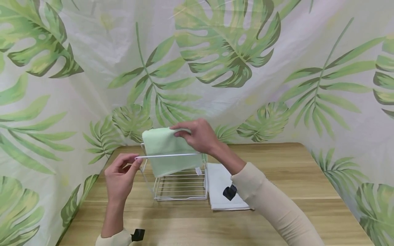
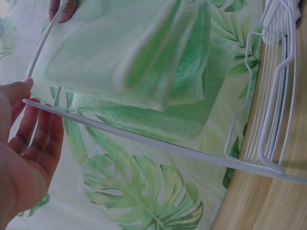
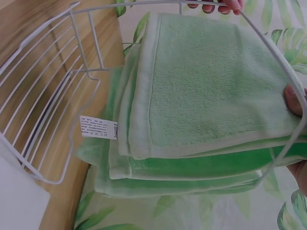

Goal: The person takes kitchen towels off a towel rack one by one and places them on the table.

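A folded light green towel [image 1: 167,143] hangs upright inside a white wire rack [image 1: 181,197], behind its top front bar. Its upper edge is pinched between the thumb and fingers of my right hand [image 1: 200,136]. My left hand [image 1: 121,174] pinches the left corner of that bar with thumb and forefinger; in the left wrist view the other fingers lie curved under the wire. Several folded layers of the towel [image 3: 206,86] show in the right wrist view, with a white printed label [image 3: 98,127] sticking out at the side. The lower edge appears above the rack's wire bottom.
On the wooden table [image 1: 271,177], a folded white cloth [image 1: 221,201] lies close against the rack's right side, partly under my right forearm. A leaf-patterned curtain [image 1: 215,102] hangs behind the table. Black camera mounts [image 1: 229,192] sit at both wrists.
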Demonstrator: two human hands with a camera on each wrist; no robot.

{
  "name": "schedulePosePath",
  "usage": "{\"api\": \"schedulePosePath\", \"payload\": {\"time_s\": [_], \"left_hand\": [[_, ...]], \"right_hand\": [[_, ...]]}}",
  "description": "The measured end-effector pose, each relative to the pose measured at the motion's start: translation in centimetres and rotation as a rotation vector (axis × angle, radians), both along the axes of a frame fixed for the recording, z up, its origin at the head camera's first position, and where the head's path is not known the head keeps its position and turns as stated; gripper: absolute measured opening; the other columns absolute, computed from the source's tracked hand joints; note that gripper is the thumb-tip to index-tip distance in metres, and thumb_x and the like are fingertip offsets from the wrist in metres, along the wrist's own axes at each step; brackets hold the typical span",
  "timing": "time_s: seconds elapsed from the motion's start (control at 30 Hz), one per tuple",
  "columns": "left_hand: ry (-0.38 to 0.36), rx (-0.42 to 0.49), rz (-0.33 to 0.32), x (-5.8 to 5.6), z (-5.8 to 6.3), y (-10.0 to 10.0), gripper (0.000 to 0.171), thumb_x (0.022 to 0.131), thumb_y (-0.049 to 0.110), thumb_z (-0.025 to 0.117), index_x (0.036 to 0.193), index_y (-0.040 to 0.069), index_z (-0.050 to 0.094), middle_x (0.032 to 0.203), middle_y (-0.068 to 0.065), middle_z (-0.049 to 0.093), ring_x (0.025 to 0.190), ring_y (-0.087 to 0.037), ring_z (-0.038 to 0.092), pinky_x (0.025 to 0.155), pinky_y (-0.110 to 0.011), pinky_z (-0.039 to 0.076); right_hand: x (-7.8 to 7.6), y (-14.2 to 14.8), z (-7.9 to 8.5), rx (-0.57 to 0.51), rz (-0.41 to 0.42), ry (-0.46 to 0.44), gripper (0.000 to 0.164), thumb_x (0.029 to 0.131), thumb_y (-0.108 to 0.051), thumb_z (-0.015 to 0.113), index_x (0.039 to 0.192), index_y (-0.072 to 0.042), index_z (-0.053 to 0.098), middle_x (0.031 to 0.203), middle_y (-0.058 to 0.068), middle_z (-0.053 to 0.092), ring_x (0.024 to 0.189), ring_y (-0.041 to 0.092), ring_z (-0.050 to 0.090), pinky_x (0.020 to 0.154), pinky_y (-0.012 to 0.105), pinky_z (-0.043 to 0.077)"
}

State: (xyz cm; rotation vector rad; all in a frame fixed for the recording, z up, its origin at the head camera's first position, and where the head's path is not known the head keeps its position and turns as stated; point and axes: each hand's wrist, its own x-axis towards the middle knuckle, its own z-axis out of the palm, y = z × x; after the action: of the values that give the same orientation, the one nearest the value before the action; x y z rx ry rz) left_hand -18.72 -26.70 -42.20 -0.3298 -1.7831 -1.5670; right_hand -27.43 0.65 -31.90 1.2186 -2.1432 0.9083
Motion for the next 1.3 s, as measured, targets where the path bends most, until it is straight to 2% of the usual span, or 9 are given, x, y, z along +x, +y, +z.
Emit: {"api": "schedulePosePath", "payload": {"time_s": [0.17,0.3,0.37,0.53,0.6,0.73,0.93,1.13,1.3], "left_hand": [[0.028,0.063,-0.051,-0.2,-0.2,0.2,0.014,0.088,-0.020,0.074,0.102,-0.020,0.070,0.089,0.003,0.073,0.076,-0.003,0.072,0.065,-0.012,0.061],[0.043,0.073,-0.056,-0.3,-0.4,0.2,0.016,0.087,-0.021,0.075,0.101,-0.020,0.070,0.090,0.003,0.073,0.076,-0.003,0.072,0.065,-0.011,0.060],[0.046,0.066,-0.052,-0.4,-0.4,0.1,0.016,0.086,-0.022,0.075,0.101,-0.020,0.070,0.090,0.003,0.073,0.077,-0.003,0.072,0.064,-0.010,0.060],[0.049,0.053,-0.043,-0.3,-0.3,0.1,0.016,0.086,-0.022,0.075,0.102,-0.020,0.070,0.091,0.004,0.074,0.078,-0.002,0.072,0.065,-0.010,0.060],[0.050,0.046,-0.036,-0.3,-0.3,0.1,0.016,0.086,-0.021,0.075,0.102,-0.020,0.070,0.092,0.004,0.075,0.078,-0.002,0.072,0.065,-0.010,0.060],[0.037,0.033,-0.022,-0.3,-0.3,0.0,0.016,0.087,-0.020,0.075,0.102,-0.019,0.071,0.092,0.005,0.074,0.078,-0.002,0.072,0.065,-0.010,0.060],[-0.016,0.012,0.006,0.0,0.1,0.1,0.013,0.090,-0.017,0.075,0.103,-0.017,0.072,0.089,0.007,0.072,0.076,-0.001,0.071,0.066,-0.013,0.062],[0.044,0.062,-0.044,-0.3,-0.2,0.2,0.015,0.086,-0.022,0.074,0.101,-0.020,0.070,0.090,0.003,0.074,0.075,-0.002,0.072,0.067,-0.011,0.061],[0.036,0.071,-0.047,-0.3,-0.2,0.2,0.015,0.087,-0.022,0.074,0.101,-0.020,0.070,0.089,0.003,0.073,0.075,-0.002,0.072,0.066,-0.011,0.061]], "right_hand": [[0.0,0.3,0.8,-0.053,0.015,-0.035,0.018,0.095,-0.014,0.082,0.113,-0.010,0.084,0.109,0.004,0.084,0.097,0.016,0.082,0.086,0.028,0.065],[0.0,0.4,1.5,-0.091,0.022,-0.051,0.018,0.095,-0.012,0.082,0.113,-0.009,0.084,0.109,0.005,0.084,0.103,0.017,0.081,0.091,0.027,0.065],[0.1,0.5,2.0,-0.113,0.019,-0.064,0.018,0.095,-0.011,0.082,0.113,-0.008,0.084,0.109,0.006,0.084,0.091,0.015,0.081,0.088,0.024,0.063],[0.2,0.5,3.3,-0.138,0.005,-0.075,0.019,0.094,-0.011,0.083,0.113,-0.009,0.084,0.110,0.006,0.084,0.080,0.013,0.077,0.079,0.020,0.055],[0.1,0.5,3.8,-0.143,0.006,-0.068,0.019,0.094,-0.011,0.083,0.113,-0.009,0.084,0.110,0.006,0.084,0.093,0.014,0.080,0.084,0.020,0.058],[0.0,0.6,4.8,-0.173,0.008,-0.062,0.019,0.094,-0.010,0.083,0.112,-0.008,0.084,0.110,0.007,0.084,0.102,0.017,0.081,0.086,0.021,0.059],[0.1,1.0,6.7,-0.232,0.012,-0.076,0.019,0.093,-0.008,0.084,0.112,-0.007,0.084,0.109,0.007,0.084,0.102,0.017,0.081,0.087,0.025,0.061],[0.1,1.4,8.2,-0.264,0.024,-0.061,0.019,0.093,-0.008,0.084,0.112,-0.007,0.084,0.109,0.006,0.084,0.104,0.017,0.081,0.090,0.026,0.062],[0.5,2.0,9.3,-0.264,0.016,-0.066,0.020,0.093,-0.008,0.084,0.112,-0.007,0.084,0.108,0.007,0.084,0.105,0.018,0.081,0.092,0.027,0.062]]}}
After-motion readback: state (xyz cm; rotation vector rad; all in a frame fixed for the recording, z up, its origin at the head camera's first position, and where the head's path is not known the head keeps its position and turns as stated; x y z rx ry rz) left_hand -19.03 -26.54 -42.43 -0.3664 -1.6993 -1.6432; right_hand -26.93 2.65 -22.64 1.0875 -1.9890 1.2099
